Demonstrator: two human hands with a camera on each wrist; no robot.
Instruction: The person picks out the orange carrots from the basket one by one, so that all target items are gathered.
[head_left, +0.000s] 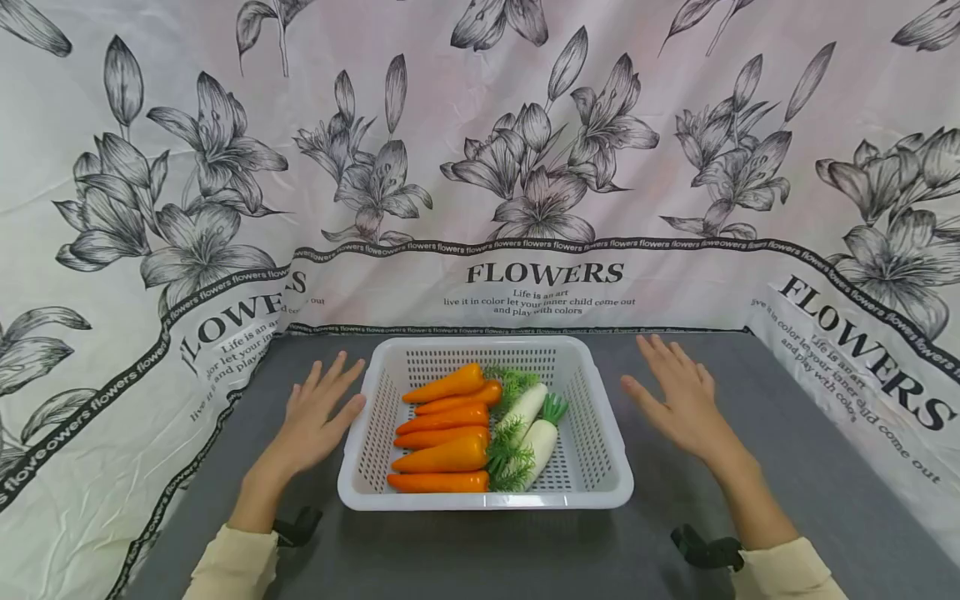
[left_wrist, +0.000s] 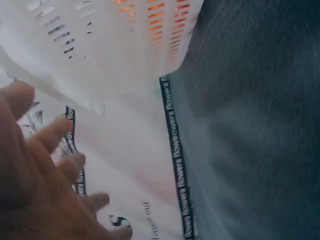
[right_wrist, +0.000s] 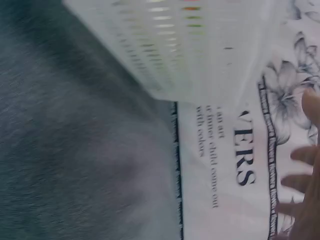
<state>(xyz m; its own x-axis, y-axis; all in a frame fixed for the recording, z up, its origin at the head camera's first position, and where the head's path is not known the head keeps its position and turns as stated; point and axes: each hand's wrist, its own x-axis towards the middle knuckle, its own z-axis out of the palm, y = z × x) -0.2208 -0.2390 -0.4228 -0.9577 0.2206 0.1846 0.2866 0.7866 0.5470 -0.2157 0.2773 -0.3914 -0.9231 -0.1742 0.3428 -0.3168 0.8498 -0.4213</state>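
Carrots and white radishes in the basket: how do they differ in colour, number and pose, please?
The carrots are orange; the radishes are white. Six carrots show, but only two radishes. The carrots lie nearly crosswise, tips to the picture's left; the radishes slant. Both lie in the basket.

Six carrots, two white radishes and one basket before my two hands.
I count eight vegetables in the basket, though their feathery green tops overlap too much for me to number. Of my own I see one left hand, one right hand, two cream sleeves and two black straps, one by each wrist. There is one grey tabletop, and three large FLOWERS headings on the cloth.
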